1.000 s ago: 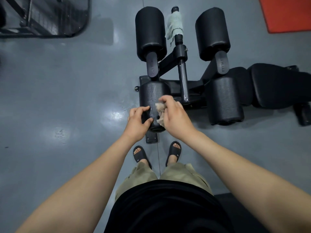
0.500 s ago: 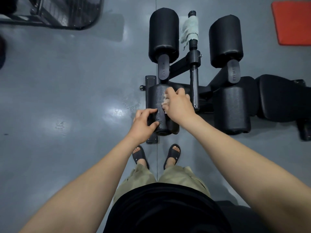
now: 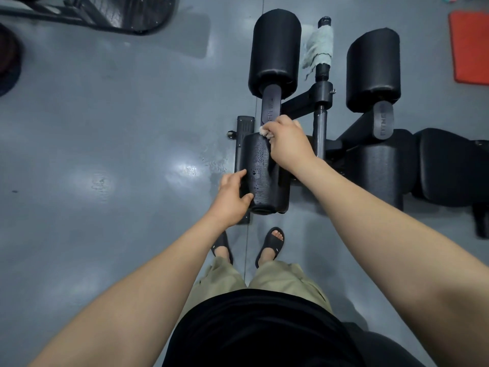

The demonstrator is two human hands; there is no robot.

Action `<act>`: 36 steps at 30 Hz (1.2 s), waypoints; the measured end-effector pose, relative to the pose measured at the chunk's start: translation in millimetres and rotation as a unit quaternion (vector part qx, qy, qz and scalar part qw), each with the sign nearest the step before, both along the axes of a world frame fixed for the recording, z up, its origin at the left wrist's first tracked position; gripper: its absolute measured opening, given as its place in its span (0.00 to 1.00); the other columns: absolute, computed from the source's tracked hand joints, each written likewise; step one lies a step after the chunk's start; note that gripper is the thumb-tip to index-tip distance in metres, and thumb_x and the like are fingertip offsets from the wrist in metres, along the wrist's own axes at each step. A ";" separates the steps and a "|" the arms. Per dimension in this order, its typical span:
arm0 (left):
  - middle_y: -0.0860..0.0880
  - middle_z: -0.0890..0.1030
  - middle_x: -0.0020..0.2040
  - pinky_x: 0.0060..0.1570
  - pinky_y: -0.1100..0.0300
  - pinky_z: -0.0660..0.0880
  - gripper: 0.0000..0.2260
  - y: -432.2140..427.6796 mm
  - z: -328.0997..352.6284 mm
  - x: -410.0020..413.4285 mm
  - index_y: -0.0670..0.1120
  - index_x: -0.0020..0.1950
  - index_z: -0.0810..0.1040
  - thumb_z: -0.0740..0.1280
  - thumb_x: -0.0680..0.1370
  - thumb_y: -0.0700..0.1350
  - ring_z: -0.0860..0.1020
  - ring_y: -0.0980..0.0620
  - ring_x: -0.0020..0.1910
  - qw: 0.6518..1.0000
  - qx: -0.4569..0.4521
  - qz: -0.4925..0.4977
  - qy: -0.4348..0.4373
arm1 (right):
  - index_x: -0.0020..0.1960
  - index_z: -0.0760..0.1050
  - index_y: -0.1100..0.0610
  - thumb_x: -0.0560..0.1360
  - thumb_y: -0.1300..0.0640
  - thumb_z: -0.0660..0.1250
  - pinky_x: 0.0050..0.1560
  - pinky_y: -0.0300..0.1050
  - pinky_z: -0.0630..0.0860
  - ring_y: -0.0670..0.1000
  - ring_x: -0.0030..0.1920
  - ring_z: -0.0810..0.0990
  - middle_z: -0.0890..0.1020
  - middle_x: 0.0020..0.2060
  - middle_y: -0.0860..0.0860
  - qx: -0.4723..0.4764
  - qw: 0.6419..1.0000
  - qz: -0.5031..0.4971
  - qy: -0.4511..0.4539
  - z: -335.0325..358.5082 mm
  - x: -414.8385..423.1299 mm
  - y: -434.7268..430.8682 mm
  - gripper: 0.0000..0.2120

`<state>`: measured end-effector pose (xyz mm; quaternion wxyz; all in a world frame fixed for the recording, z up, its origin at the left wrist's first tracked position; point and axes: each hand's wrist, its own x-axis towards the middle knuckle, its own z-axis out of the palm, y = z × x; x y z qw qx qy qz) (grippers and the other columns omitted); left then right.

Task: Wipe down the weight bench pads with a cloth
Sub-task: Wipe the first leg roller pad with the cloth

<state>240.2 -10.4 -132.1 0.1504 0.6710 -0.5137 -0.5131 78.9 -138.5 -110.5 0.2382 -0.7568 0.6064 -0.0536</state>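
At centre frame, the right grip (image 3: 288, 144) pinches a small pale cloth (image 3: 264, 131) against the far end of the near-left roller pad (image 3: 262, 181) of the bench (image 3: 444, 168) (droplets bead the pad's top). The left grip (image 3: 232, 197) curls round that pad's near end. A greenish rag (image 3: 320, 49) wraps the post (image 3: 319, 133) at upper centre.

I see only a pale corner of the cloth (image 3: 264, 131), bunched against the far end of the near left roller (image 3: 260, 178), a black cylinder lying lengthwise away from me with water beads on top. The near right roller (image 3: 381, 170) lies parallel beside it. The far left roller (image 3: 275, 49) and far right roller (image 3: 373, 67) lie beyond, and the black seat pad (image 3: 447, 168) extends off right.
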 end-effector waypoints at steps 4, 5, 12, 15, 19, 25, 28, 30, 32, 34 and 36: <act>0.45 0.63 0.71 0.72 0.60 0.64 0.29 -0.9 0.1 1.0 0.44 0.79 0.62 0.69 0.81 0.40 0.69 0.48 0.70 1.000 0.003 -0.008 0.001 | 0.59 0.79 0.54 0.74 0.71 0.60 0.52 0.45 0.73 0.53 0.50 0.66 0.76 0.54 0.50 -0.021 0.999 0.039 -0.003 1.2 -1.8 8.3 0.20; 0.46 0.64 0.70 0.71 0.60 0.65 0.29 -1.5 0.8 1.5 0.45 0.80 0.63 0.69 0.81 0.40 0.70 0.49 0.69 1.000 0.004 -0.008 0.003 | 0.57 0.79 0.53 0.73 0.71 0.60 0.51 0.46 0.74 0.52 0.50 0.66 0.76 0.54 0.49 -0.022 0.999 0.046 -0.004 1.4 -1.7 10.8 0.20; 0.49 0.66 0.67 0.73 0.52 0.66 0.28 0.2 2.4 -1.1 0.49 0.79 0.65 0.70 0.80 0.43 0.69 0.49 0.69 1.000 -0.004 0.000 -0.001 | 0.54 0.77 0.51 0.71 0.71 0.59 0.50 0.52 0.76 0.52 0.50 0.65 0.76 0.55 0.46 -0.002 0.997 0.072 -0.001 4.7 -3.3 33.4 0.20; 0.51 0.65 0.65 0.71 0.60 0.66 0.29 1.1 7.5 -5.3 0.48 0.78 0.66 0.71 0.79 0.42 0.70 0.54 0.65 1.000 -0.009 0.018 0.024 | 0.63 0.76 0.50 0.71 0.70 0.61 0.54 0.52 0.75 0.54 0.50 0.66 0.76 0.59 0.48 0.003 0.998 0.066 -0.002 3.0 -11.2 41.5 0.25; 0.50 0.65 0.64 0.66 0.69 0.62 0.29 3.0 8.1 -8.9 0.50 0.78 0.67 0.73 0.78 0.43 0.70 0.55 0.63 1.000 -0.020 0.018 0.014 | 0.73 0.69 0.53 0.74 0.68 0.61 0.61 0.52 0.73 0.59 0.58 0.69 0.72 0.61 0.54 0.021 0.999 0.028 -0.023 3.4 -18.4 46.1 0.29; 0.51 0.65 0.67 0.71 0.60 0.66 0.30 6.1 8.1 -8.9 0.55 0.78 0.66 0.72 0.79 0.46 0.69 0.54 0.66 1.000 -0.013 0.020 0.012 | 0.69 0.73 0.55 0.77 0.66 0.59 0.58 0.49 0.72 0.59 0.57 0.70 0.71 0.60 0.55 -0.030 0.997 -0.052 -0.038 8.8 -9.2 20.2 0.21; 0.51 0.65 0.65 0.72 0.53 0.70 0.29 8.1 7.7 -11.2 0.56 0.78 0.67 0.72 0.78 0.46 0.68 0.53 0.67 1.000 -0.017 0.014 0.012 | 0.70 0.73 0.55 0.76 0.69 0.58 0.60 0.49 0.72 0.60 0.58 0.69 0.72 0.60 0.55 -0.006 1.000 -0.024 -0.018 2.4 -5.4 13.1 0.24; 0.52 0.65 0.65 0.70 0.51 0.72 0.29 9.2 7.9 -11.1 0.57 0.78 0.66 0.72 0.79 0.46 0.68 0.54 0.66 1.000 -0.014 0.014 0.014 | 0.71 0.73 0.55 0.76 0.69 0.58 0.62 0.48 0.71 0.60 0.59 0.69 0.73 0.61 0.54 0.000 1.000 -0.017 -0.011 0.2 -7.2 12.1 0.25; 0.52 0.65 0.65 0.71 0.56 0.69 0.29 11.2 7.6 -9.7 0.58 0.78 0.66 0.71 0.79 0.46 0.68 0.54 0.67 1.000 -0.013 0.012 0.018 | 0.71 0.74 0.54 0.76 0.69 0.59 0.60 0.47 0.71 0.59 0.59 0.70 0.74 0.60 0.53 -0.003 1.000 -0.005 -0.012 -0.4 -10.8 16.7 0.25; 0.53 0.65 0.66 0.70 0.63 0.64 0.29 12.7 7.8 -8.1 0.57 0.78 0.66 0.70 0.80 0.45 0.68 0.53 0.69 1.000 -0.020 0.005 0.015 | 0.70 0.75 0.53 0.75 0.69 0.59 0.59 0.48 0.72 0.58 0.57 0.70 0.75 0.58 0.53 -0.009 1.000 0.009 -0.014 -0.8 -13.6 26.1 0.26; 0.52 0.65 0.67 0.70 0.63 0.63 0.28 12.9 7.6 -7.0 0.57 0.78 0.66 0.70 0.80 0.45 0.68 0.55 0.68 1.000 -0.021 0.003 0.019 | 0.70 0.76 0.53 0.74 0.69 0.60 0.59 0.50 0.73 0.58 0.57 0.70 0.76 0.58 0.52 -0.009 1.000 0.016 -0.014 -2.2 -16.0 38.1 0.27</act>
